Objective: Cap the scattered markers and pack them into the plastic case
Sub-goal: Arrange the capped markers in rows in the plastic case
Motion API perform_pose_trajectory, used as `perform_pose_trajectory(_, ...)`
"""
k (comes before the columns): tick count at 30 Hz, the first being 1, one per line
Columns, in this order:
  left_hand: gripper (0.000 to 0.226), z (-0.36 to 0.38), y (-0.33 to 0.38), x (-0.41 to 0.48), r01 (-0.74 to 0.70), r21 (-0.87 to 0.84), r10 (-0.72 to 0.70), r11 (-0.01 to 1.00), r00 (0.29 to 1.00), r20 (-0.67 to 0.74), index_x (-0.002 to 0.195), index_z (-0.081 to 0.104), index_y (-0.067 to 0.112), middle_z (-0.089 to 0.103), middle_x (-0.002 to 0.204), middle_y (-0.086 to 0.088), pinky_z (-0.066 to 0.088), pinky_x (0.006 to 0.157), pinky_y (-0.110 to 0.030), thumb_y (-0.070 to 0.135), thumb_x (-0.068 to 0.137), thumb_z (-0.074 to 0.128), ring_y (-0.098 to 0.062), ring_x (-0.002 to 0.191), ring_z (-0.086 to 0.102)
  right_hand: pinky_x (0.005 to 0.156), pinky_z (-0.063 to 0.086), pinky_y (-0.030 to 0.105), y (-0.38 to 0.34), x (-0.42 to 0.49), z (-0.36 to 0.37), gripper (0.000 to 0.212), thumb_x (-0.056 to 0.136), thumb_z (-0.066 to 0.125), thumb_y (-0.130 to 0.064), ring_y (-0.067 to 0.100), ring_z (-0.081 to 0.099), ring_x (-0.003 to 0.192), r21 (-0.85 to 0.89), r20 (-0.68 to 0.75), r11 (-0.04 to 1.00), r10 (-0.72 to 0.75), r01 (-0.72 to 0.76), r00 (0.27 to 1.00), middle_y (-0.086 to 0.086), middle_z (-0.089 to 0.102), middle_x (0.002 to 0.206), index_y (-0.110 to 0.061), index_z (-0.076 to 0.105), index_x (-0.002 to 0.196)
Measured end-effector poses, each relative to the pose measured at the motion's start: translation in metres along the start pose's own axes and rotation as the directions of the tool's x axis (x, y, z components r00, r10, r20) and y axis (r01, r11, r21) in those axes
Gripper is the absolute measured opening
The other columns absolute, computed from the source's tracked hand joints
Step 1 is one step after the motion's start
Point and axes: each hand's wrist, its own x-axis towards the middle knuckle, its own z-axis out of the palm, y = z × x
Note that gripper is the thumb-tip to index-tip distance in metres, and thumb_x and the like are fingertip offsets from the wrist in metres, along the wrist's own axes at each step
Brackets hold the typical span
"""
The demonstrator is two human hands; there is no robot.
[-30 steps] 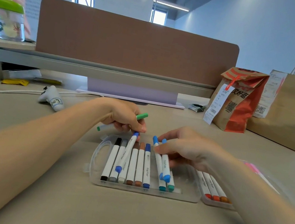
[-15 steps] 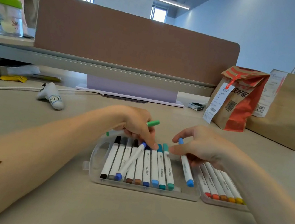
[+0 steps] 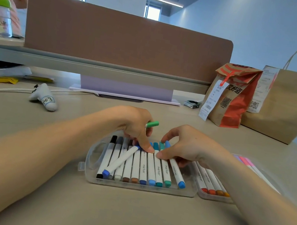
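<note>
Right hand [image 3: 187, 148] seats the light-blue marker [image 3: 176, 169] while left hand [image 3: 133, 127] steadies the row.
Right fingers pinch that marker at the row's right end, inside the case [image 3: 93, 164]. The left hand grips a green marker [image 3: 152, 124], one fingertip [image 3: 148, 148] pressing the row. Best bet is to roll the light-blue one flat and parallel, caps level. The blue marker [image 3: 121, 160] lies slanted across the left ones and wants lifting, not shoving.

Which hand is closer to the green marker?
Left. The left hand grips the green marker; the right hand, just right of it, holds a blue marker in the case.
</note>
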Motion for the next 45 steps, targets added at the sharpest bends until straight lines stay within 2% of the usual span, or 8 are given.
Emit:
perform_pose_trajectory(10,0.033,-0.010,-0.025,0.003,0.023,-0.398,0.003,0.917,0.998,0.062,0.103,0.059,0.008,0.062,0.063,0.000,0.036,0.040,-0.016,0.017,0.079,0.081,-0.007,0.046,0.044,0.059,0.058,0.024,-0.006,-0.022,-0.004,0.050,0.065,0.089,-0.035,0.013,0.070,0.064,-0.069,0.050,0.992,-0.102,0.106,0.993,0.003,0.071,0.085,-0.027,0.059,0.105)
perform_pose_trajectory(16,0.022,-0.018,-0.036,0.002,0.021,-0.391,-0.007,0.920,0.999,0.039,0.097,0.064,0.011,0.060,0.062,0.004,0.034,0.042,-0.015,0.022,0.084,0.076,-0.003,0.044,0.043,0.058,0.047,0.020,-0.018,-0.022,0.006,0.066,0.065,0.084,-0.051,0.008,0.058,0.077,-0.362,0.035,0.925,-0.114,0.119,0.993,-0.013,0.052,0.091,-0.026,0.053,0.119)
perform_pose_trajectory(21,0.013,-0.014,-0.033,0.004,0.027,-0.371,0.003,0.928,0.997,0.081,0.096,0.064,0.011,0.057,0.070,-0.001,0.032,0.044,-0.018,0.021,0.090,0.070,-0.005,0.047,0.042,0.058,0.043,0.020,-0.018,-0.018,0.009,0.068,0.067,0.083,-0.052,0.009,0.055,0.080,-0.430,0.049,0.893,-0.121,0.130,0.991,-0.007,0.057,0.104,-0.024,0.055,0.123)
perform_pose_trajectory(28,0.008,-0.013,-0.030,0.004,0.007,-0.404,0.025,0.915,0.997,0.074,0.099,0.063,0.011,0.057,0.073,-0.003,0.033,0.043,-0.017,0.016,0.094,0.064,-0.006,0.049,0.043,0.047,0.049,0.015,0.001,-0.013,-0.010,0.040,0.073,0.086,-0.033,0.006,0.065,0.067,-0.083,-0.012,0.996,-0.014,0.013,1.000,-0.004,0.067,0.090,-0.021,0.064,0.105)
perform_pose_trajectory(32,0.008,-0.008,-0.028,0.006,0.014,-0.406,0.047,0.914,0.989,0.140,0.097,0.061,0.010,0.059,0.074,-0.006,0.033,0.040,-0.017,0.017,0.094,0.065,-0.008,0.050,0.043,0.074,0.062,0.032,0.002,-0.007,-0.001,0.038,0.069,0.089,-0.028,0.014,0.068,0.073,0.089,0.029,0.995,0.042,-0.045,0.999,0.006,0.074,0.093,-0.016,0.068,0.098)
perform_pose_trajectory(35,0.008,-0.003,-0.026,0.007,0.009,-0.412,0.054,0.911,0.989,0.141,0.096,0.061,0.009,0.058,0.068,-0.004,0.035,0.041,-0.017,0.017,0.094,0.064,-0.008,0.050,0.044,0.064,0.059,0.025,-0.003,-0.005,0.008,0.038,0.068,0.090,-0.027,0.013,0.066,0.073,0.130,0.004,0.990,0.047,-0.047,0.999,0.005,0.072,0.088,-0.015,0.067,0.096)
perform_pose_trajectory(39,0.007,-0.001,-0.026,0.006,0.008,-0.429,0.056,0.903,0.989,0.136,0.094,0.060,0.011,0.061,0.067,-0.002,0.037,0.044,-0.017,0.017,0.094,0.064,-0.008,0.051,0.046,0.076,0.062,0.032,-0.003,-0.004,0.011,0.037,0.071,0.087,-0.021,0.018,0.072,0.090,0.146,0.000,0.986,0.078,-0.077,0.997,0.006,0.073,0.094,-0.017,0.063,0.099)
perform_pose_trajectory(45,0.008,-0.001,-0.028,0.006,0.004,-0.436,0.058,0.900,0.990,0.130,0.093,0.060,0.012,0.060,0.072,-0.004,0.037,0.046,-0.018,0.018,0.094,0.064,-0.008,0.052,0.046,0.080,0.061,0.040,0.001,-0.004,0.011,0.038,0.072,0.085,-0.009,0.021,0.074,0.084,0.247,0.031,0.961,0.118,-0.122,0.992,0.010,0.075,0.092,-0.016,0.062,0.103)
